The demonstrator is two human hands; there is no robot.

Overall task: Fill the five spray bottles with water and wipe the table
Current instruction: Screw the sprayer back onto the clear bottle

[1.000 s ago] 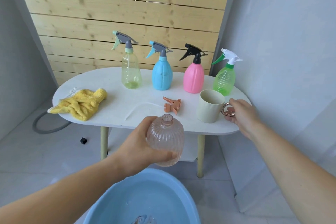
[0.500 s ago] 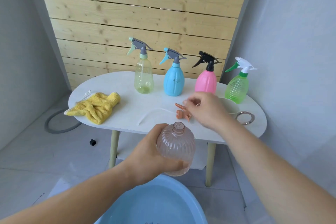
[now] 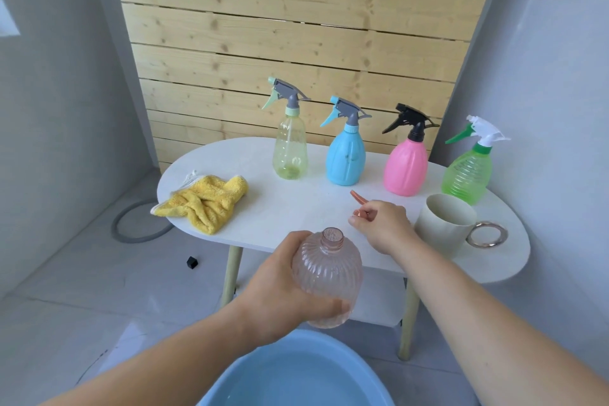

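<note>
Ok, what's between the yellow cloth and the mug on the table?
In the head view: bare table, then the right hand gripping the orange spray head, close beside the mug.

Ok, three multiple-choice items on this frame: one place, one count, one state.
1. Where does the yellow cloth lie? A) left end of the table B) in the basin C) beside the mug
2. How many bottles stand on the table? A) two B) four C) five
3. The ribbed bottle in the left hand is: A) capped B) open-necked C) lying down
1A, at that end; 2B, yellow bottle, blue bottle, pink bottle, green bottle; 3B, the right hand holds its orange spray head.
</note>
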